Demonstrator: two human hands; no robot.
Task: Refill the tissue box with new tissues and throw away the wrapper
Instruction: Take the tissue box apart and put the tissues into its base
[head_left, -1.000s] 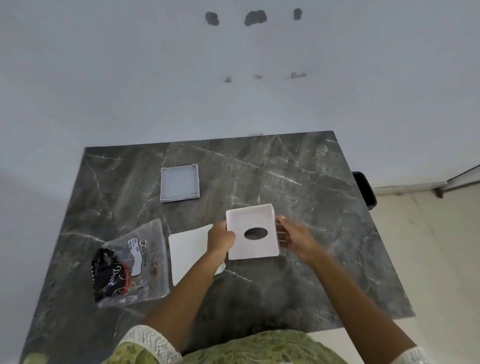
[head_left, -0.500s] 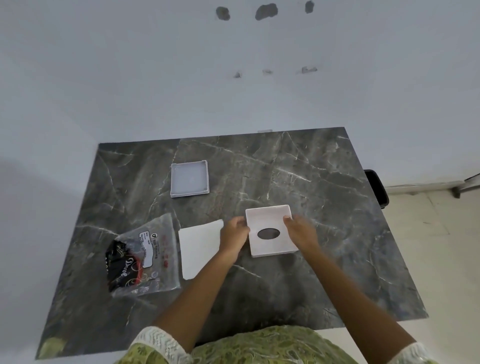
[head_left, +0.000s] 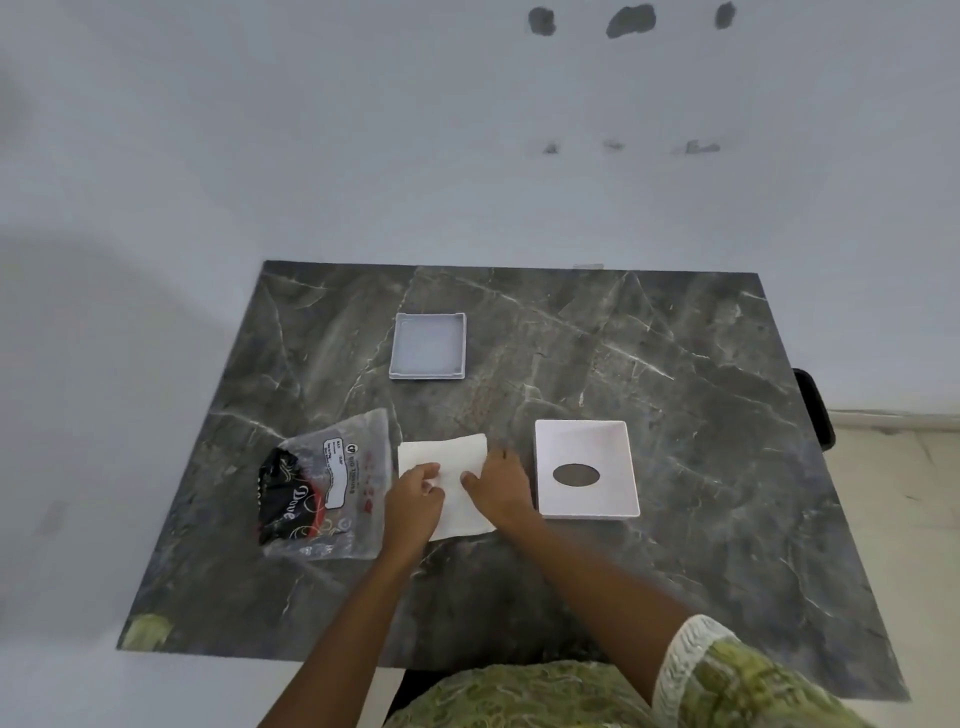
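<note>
The tissues (head_left: 451, 486) lie as a flat white stack on the dark marble table (head_left: 675, 545), a little left of its middle and toward the near side. Both hands rest on top of the stack. The left hand (head_left: 413, 501) covers its near left part, with the fingers curled down onto the top sheet; the fingertips (head_left: 430, 475) press near the middle of the stack. The right hand (head_left: 501, 488) lies over the right edge, fingers bent and pointing left, so that the two sets of fingertips nearly meet, with a strip of white paper between them. Whether either hand pinches a sheet or only presses on it cannot be told. The far part of the stack shows bare beyond the fingers, and a near corner shows between the wrists.

Just left of the tissues, touching or almost touching the stack, lies the wrapper (head_left: 327, 488), a crumpled clear plastic bag with a black and red print and a white label. Just right of the right hand, apart from it, the white box cover (head_left: 587, 441) with its dark oval opening lies flat on the table. Farther back, beyond the tissues, sits the shallow white box base (head_left: 428, 345), open side up. A pale wall (head_left: 363, 156) stands behind the table.
</note>
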